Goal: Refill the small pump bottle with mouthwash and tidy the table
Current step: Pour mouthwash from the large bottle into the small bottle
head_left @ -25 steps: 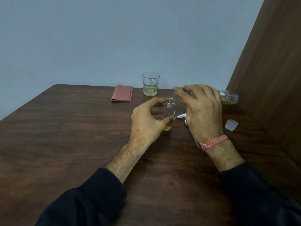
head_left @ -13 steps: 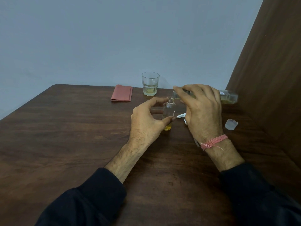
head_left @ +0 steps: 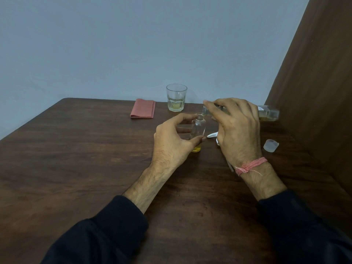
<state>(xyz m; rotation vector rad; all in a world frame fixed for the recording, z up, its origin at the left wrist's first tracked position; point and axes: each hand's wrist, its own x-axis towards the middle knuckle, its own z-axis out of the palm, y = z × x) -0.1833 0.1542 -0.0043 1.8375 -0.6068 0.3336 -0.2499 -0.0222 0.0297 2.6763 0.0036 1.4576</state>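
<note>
Dark bench [head_left: 76, 149]. My left hand [head_left: 171, 143] pinches small bottle [head_left: 198, 130] steady; right hand [head_left: 238, 130] grips mouthwash bottle [head_left: 268, 113] tipped, pouring.

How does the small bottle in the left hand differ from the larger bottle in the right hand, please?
The small bottle stands upright on the table; the larger bottle is tipped sideways, its mouth at the small one's neck. The small bottle is rounded, the larger flatter-sided. Both are clear, uncapped and hold yellowish liquid.

Right hand [head_left: 238, 130] tips mouthwash bottle [head_left: 268, 113] over small bottle [head_left: 198, 128] held by left hand [head_left: 171, 143].
</note>
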